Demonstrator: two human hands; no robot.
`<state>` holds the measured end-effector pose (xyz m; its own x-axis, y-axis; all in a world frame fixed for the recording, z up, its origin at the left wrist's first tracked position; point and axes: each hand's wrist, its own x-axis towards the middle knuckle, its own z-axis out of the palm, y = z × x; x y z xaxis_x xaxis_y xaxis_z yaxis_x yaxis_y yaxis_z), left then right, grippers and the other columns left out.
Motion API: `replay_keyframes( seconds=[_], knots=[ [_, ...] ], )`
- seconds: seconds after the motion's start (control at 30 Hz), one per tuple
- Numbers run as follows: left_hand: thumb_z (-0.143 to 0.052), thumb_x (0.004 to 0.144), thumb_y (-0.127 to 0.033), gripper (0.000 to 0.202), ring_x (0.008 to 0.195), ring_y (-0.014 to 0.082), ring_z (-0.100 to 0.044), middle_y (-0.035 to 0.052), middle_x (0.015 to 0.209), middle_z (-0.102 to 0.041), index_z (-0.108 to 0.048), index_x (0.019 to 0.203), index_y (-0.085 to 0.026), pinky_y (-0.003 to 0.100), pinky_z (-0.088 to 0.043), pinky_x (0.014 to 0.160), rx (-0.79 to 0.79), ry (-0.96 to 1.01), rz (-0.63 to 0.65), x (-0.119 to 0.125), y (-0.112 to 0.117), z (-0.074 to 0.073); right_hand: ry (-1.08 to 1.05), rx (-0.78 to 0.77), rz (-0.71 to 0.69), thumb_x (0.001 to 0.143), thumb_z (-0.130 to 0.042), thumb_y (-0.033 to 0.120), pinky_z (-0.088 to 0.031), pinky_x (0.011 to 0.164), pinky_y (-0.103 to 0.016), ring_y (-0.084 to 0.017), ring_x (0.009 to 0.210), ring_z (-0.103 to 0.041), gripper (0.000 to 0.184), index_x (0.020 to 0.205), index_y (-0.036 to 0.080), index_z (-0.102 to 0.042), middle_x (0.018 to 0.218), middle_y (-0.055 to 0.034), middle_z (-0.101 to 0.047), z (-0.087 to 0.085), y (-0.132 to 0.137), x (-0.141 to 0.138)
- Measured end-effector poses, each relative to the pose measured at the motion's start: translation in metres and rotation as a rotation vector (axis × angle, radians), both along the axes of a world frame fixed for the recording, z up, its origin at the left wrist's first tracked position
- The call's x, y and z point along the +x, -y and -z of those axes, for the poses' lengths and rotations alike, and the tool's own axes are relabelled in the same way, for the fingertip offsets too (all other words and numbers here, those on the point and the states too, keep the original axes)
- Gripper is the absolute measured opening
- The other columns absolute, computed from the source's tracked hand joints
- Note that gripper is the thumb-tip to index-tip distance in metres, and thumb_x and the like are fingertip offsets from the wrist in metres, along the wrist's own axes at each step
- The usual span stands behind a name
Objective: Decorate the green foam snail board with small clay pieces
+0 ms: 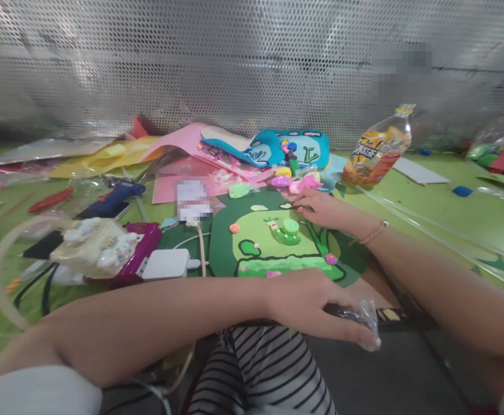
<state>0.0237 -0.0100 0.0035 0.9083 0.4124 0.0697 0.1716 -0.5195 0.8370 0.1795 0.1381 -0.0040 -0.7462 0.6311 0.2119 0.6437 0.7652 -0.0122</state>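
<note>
My left hand (316, 305) reaches across the table's front edge, thumb and fingers closed on a crumpled clear plastic bag (369, 325) with something dark in it. Beyond it lies a green clay picture (273, 230) on a dark green sheet, showing a green snail (288, 231), grass and flowers partly outlined in black. At the picture's upper right edge, the fingers of my right hand (323, 210) are drawn together close to a pale cloud shape (286, 206). A tiny pink dot shows by the fingertips; whatever they pinch is too small to make out.
An orange-labelled drink bottle (379, 150) leans at back right. Behind the picture lie a blue clay picture (295, 147), pink sheets and clay lumps (303, 184). At left are a white charger (165, 264), a decorated case (105, 248), cables and a blue tool (113, 199). A perforated metal panel stands behind.
</note>
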Motion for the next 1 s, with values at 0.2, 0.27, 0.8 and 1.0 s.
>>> replay_keyframes(
  seconds=[0.2, 0.27, 0.8, 1.0],
  knots=[
    [-0.055, 0.082, -0.047, 0.033, 0.057, 0.0051, -0.049, -0.0032, 0.062, -0.056, -0.067, 0.087, -0.017, 0.016, -0.035, 0.056, -0.021, -0.023, -0.008, 0.0, 0.001, 0.001, -0.029, -0.003, -0.066, 0.082, -0.044, 0.013, -0.042, 0.1, -0.046, -0.027, 0.109, -0.056, 0.032, 0.104, 0.009, -0.067, 0.117, -0.018, -0.058, 0.006, -0.004, 0.002],
    [-0.055, 0.082, -0.049, 0.035, 0.058, 0.0055, -0.049, -0.0025, 0.064, -0.058, -0.068, 0.088, -0.017, 0.016, -0.035, 0.056, -0.024, -0.039, -0.011, 0.0, 0.001, 0.0, -0.047, -0.012, -0.077, 0.082, -0.044, 0.013, -0.041, 0.1, -0.046, -0.026, 0.11, -0.055, 0.033, 0.106, 0.01, -0.066, 0.118, -0.0171, -0.057, 0.008, -0.006, 0.004],
    [-0.053, 0.083, -0.05, 0.036, 0.059, 0.0055, -0.05, -0.0027, 0.066, -0.06, -0.067, 0.087, -0.017, 0.016, -0.035, 0.058, -0.029, -0.036, -0.007, 0.001, 0.0, 0.001, -0.064, -0.03, -0.082, 0.082, -0.045, 0.013, -0.042, 0.097, -0.049, -0.027, 0.109, -0.054, 0.038, 0.115, 0.014, -0.062, 0.12, -0.0167, -0.053, 0.016, -0.008, 0.005],
    [-0.054, 0.083, -0.049, 0.034, 0.058, 0.0053, -0.049, -0.0034, 0.064, -0.058, -0.067, 0.086, -0.018, 0.016, -0.034, 0.057, -0.026, -0.039, -0.013, 0.001, 0.0, 0.0, -0.073, -0.03, -0.041, 0.082, -0.042, 0.014, -0.041, 0.098, -0.047, -0.028, 0.112, -0.051, 0.047, 0.127, 0.014, -0.053, 0.119, -0.0156, -0.054, 0.015, -0.007, 0.003]
  ],
)
